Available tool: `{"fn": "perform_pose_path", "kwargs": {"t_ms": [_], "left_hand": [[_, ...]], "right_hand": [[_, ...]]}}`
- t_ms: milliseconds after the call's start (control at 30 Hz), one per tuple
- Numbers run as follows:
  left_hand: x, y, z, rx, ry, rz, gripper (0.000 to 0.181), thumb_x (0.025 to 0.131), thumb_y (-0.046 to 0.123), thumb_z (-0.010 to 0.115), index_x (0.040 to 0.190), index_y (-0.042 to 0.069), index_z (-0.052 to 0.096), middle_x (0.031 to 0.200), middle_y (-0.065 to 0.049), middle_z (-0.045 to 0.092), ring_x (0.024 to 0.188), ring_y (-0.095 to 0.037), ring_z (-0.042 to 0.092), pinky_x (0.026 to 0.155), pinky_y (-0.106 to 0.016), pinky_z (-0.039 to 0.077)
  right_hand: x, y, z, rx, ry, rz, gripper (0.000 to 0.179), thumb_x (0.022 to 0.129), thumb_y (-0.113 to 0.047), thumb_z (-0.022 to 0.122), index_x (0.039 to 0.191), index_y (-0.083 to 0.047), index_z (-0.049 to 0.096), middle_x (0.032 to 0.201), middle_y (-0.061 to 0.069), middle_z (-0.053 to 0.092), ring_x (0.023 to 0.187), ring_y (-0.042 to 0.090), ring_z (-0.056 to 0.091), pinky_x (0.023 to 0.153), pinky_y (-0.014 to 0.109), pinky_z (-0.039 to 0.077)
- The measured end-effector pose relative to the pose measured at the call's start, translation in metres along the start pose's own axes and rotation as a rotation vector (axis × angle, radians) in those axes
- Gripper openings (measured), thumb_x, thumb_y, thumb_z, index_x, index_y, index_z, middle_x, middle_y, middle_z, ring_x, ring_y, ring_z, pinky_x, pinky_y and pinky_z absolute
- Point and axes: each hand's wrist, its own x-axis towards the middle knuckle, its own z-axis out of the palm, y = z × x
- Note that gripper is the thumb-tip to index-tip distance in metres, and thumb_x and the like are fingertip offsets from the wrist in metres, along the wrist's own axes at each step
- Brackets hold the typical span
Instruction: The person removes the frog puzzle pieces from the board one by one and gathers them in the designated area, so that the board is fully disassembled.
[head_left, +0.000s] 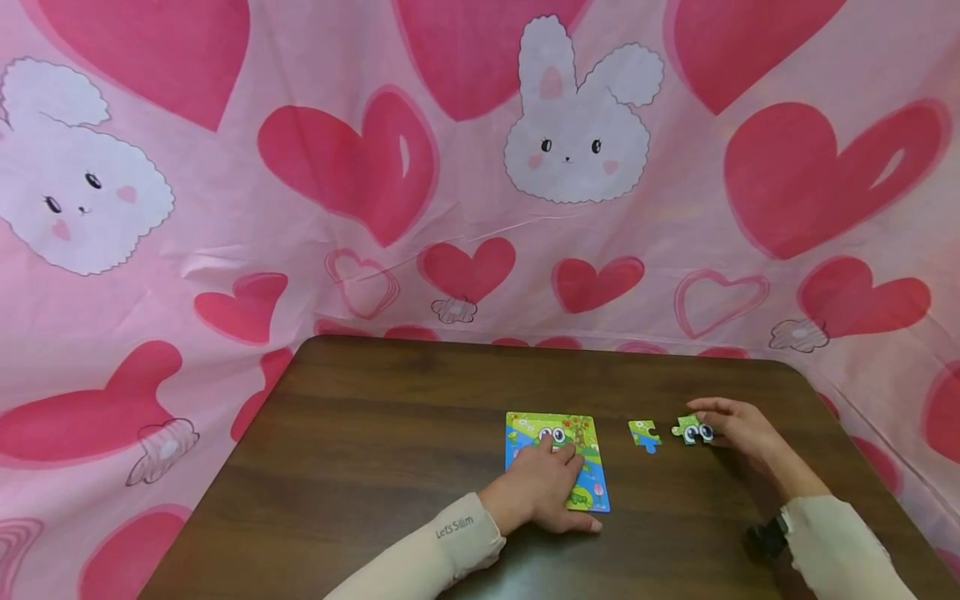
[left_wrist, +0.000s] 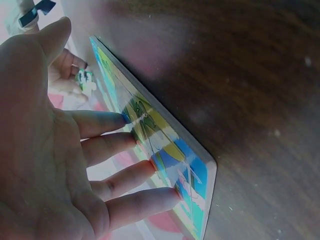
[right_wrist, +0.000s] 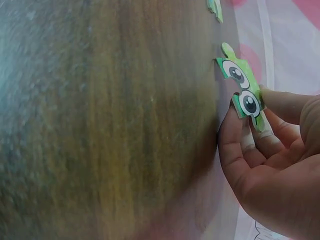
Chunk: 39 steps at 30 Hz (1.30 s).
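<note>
The left grip (head_left: 538,487), spread apart, rested on the picture board (head_left: 592,468), best held steady. A loose piece (head_left: 640,432) lay rightward on the tabletop (head_left: 390,433); beyond it, the right grip (head_left: 742,429) pinched the eyed piece (head_left: 690,431), ideally lightly.

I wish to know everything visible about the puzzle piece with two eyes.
The puzzle piece is flat, green, seemingly cardboard, printed with two cartoon eyes. A rounded tab juts from its free end; a notch cuts one edge. The right hand pinches its other end. It is right of another loose piece; contact with the table is unclear.
</note>
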Motion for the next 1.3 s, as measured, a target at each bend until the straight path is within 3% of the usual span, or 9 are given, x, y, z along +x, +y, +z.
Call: {"fn": "perform_pose_path", "kwargs": {"t_ms": [167,300,567,1300], "left_hand": [[-0.001,-0.001,-0.002,0.001,0.0,0.003,0.094,0.081,0.089,0.047,0.15,0.025,0.046,0.157,0.009,0.044,0.142,-0.028,0.043,0.101,-0.037,0.049],[0.002,0.002,-0.003,0.025,0.005,0.033,0.094,0.082,0.089,0.044,0.151,0.026,0.045,0.158,0.009,0.043,0.143,-0.028,0.042,0.098,-0.037,0.05],[0.003,0.001,0.0,0.019,-0.015,0.007,0.096,0.08,0.09,0.044,0.153,0.028,0.044,0.159,0.01,0.041,0.146,-0.028,0.04,0.101,-0.037,0.049],[-0.001,-0.003,-0.001,-0.024,-0.016,-0.006,0.094,0.081,0.089,0.046,0.152,0.028,0.044,0.159,0.01,0.041,0.147,-0.027,0.039,0.103,-0.039,0.047]], "right_hand": [[-0.002,-0.001,0.001,-0.013,0.015,-0.023,0.045,0.107,-0.024,0.051,0.136,0.01,0.053,0.136,0.029,0.055,0.093,-0.001,0.056,0.078,0.03,0.056],[-0.008,0.005,0.0,-0.085,0.049,-0.024,0.042,0.107,-0.022,0.05,0.134,0.01,0.055,0.135,0.031,0.057,0.092,-0.001,0.056,0.075,0.029,0.056],[-0.009,0.003,0.001,-0.198,0.103,-0.058,0.038,0.106,-0.022,0.052,0.129,0.008,0.061,0.127,0.032,0.061,0.092,0.016,0.06,0.07,0.028,0.054],[-0.005,-0.006,0.001,-0.19,0.078,-0.028,0.037,0.106,-0.018,0.05,0.129,0.01,0.059,0.13,0.034,0.058,0.09,0.016,0.062,0.071,0.027,0.057]]}}
